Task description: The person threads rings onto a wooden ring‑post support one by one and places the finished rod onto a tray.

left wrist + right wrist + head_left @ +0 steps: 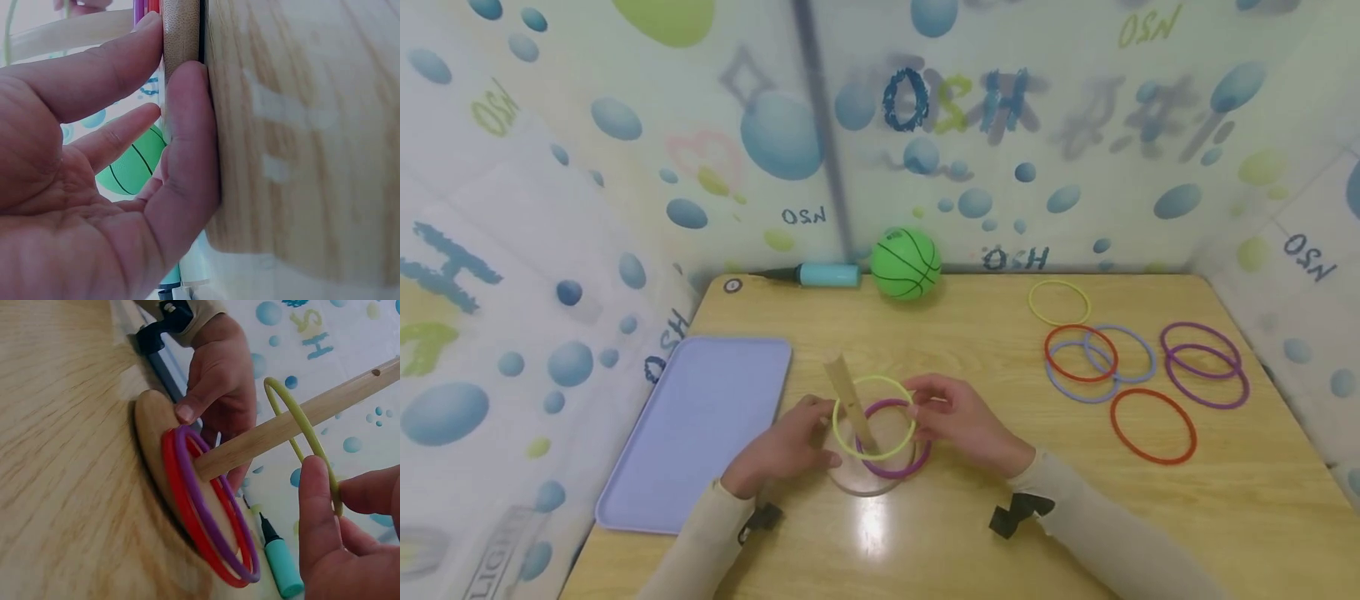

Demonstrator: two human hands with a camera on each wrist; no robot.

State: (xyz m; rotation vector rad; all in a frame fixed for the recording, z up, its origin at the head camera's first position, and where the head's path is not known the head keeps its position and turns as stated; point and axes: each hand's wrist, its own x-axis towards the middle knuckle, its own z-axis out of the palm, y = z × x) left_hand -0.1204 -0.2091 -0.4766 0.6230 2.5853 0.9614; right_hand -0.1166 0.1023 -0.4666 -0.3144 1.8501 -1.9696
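Note:
A wooden peg [847, 392] stands upright on a round wooden base [857, 487] on the table. My left hand [782, 450] holds the left rim of this base, thumb on the near side and fingers further back. Between thumb and fingers, my right hand [962, 421] pinches a yellow-green ring [307, 429]. That ring encircles the peg partway up, above the base. Around the foot of the peg lie a purple ring [194, 487] and a red ring [178, 481], stacked on the base. In the head view, the red one is hidden.
A lavender tray [700, 425] lies at the left. Near the back edge are a turquoise cylinder with a black tapered end [829, 275] and a green ball [906, 265]. Several rings, including a red ring [1152, 459], a purple ring [1213, 406] and a yellow ring [1060, 323], lie at right.

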